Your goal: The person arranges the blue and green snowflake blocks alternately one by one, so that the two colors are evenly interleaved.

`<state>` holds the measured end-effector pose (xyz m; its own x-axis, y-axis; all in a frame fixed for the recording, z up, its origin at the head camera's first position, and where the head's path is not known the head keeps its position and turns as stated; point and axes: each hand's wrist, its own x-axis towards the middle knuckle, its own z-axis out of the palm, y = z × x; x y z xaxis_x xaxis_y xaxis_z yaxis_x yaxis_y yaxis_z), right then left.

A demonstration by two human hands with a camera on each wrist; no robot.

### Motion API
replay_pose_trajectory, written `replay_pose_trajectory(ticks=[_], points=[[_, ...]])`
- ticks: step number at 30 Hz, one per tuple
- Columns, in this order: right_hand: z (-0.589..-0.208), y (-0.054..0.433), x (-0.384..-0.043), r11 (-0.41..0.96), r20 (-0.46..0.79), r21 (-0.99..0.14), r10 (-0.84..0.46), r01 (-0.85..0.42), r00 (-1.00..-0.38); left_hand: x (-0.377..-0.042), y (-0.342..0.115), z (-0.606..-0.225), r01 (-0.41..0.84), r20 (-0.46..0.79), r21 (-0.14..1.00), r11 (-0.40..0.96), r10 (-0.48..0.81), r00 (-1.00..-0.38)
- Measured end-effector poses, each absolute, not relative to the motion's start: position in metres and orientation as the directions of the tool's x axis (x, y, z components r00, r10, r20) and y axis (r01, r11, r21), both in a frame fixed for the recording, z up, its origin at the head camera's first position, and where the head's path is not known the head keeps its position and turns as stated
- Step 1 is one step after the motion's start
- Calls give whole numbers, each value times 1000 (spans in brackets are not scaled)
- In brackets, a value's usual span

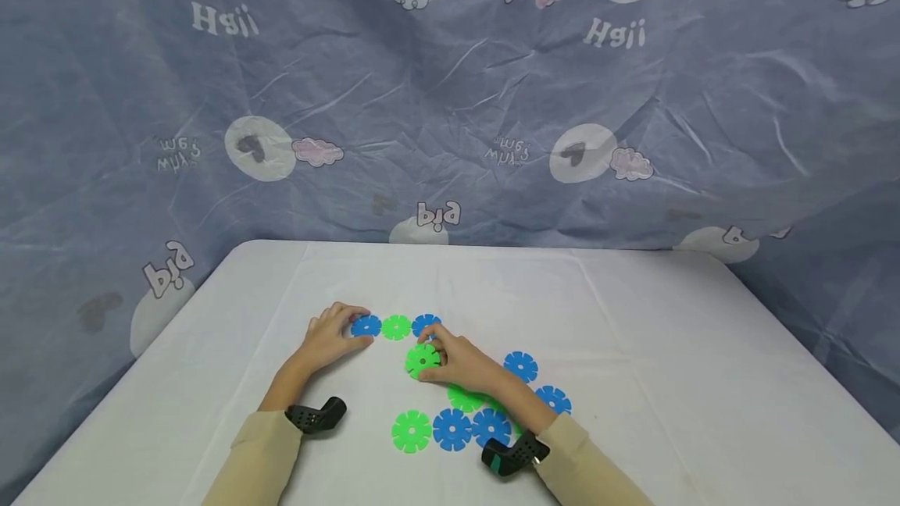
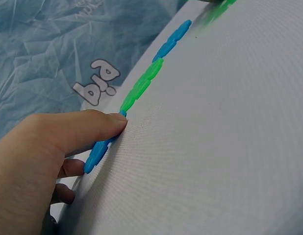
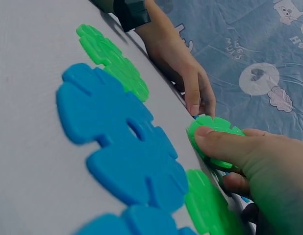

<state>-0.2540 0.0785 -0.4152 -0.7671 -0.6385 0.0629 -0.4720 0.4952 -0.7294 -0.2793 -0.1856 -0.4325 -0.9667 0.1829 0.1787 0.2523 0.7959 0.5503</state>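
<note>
In the head view my left hand (image 1: 335, 336) holds a blue notched building disc (image 1: 366, 326) at its edges, thumb on the near side and fingers on the far side. This disc lies at the left end of a row, beside a green disc (image 1: 397, 327) and another blue disc (image 1: 426, 324). My right hand (image 1: 460, 360) pinches a green notched disc (image 1: 422, 361) between thumb and fingers, just in front of the row's right end. The right wrist view shows the thumb across the face of that green disc (image 3: 217, 126). Part of the row's right disc is hidden by the right fingers.
Several loose discs lie near my right forearm: a green disc (image 1: 411, 432), a blue disc (image 1: 452, 429) and a blue disc (image 1: 520, 366) among them. The forearm covers some. They lie on a white-covered table (image 1: 675, 381), with a patterned blue cloth (image 1: 450, 100) hanging behind.
</note>
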Motion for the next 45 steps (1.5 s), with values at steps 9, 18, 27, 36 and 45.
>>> replay_pose_trajectory(ticks=[9, 18, 27, 36, 45], points=[[-411, 87, -266, 423, 103, -788, -625, -447, -774, -280, -187, -432, 253, 178, 543, 801, 184, -967], [-416, 106, -280, 498, 176, -801, -333, -332, -926, -277, -188, -432, 250, 174, 546, 800, 184, -968], [-425, 112, -284, 586, 187, -757, -230, -290, -955, -280, -187, -431, 252, 176, 533, 808, 185, -967], [-429, 110, -286, 709, 221, -632, -221, -312, -950, -281, -186, -430, 259, 184, 533, 806, 188, -965], [-426, 109, -282, 710, 214, -627, -238, -320, -947, -281, -187, -433, 251, 180, 538, 805, 181, -967]])
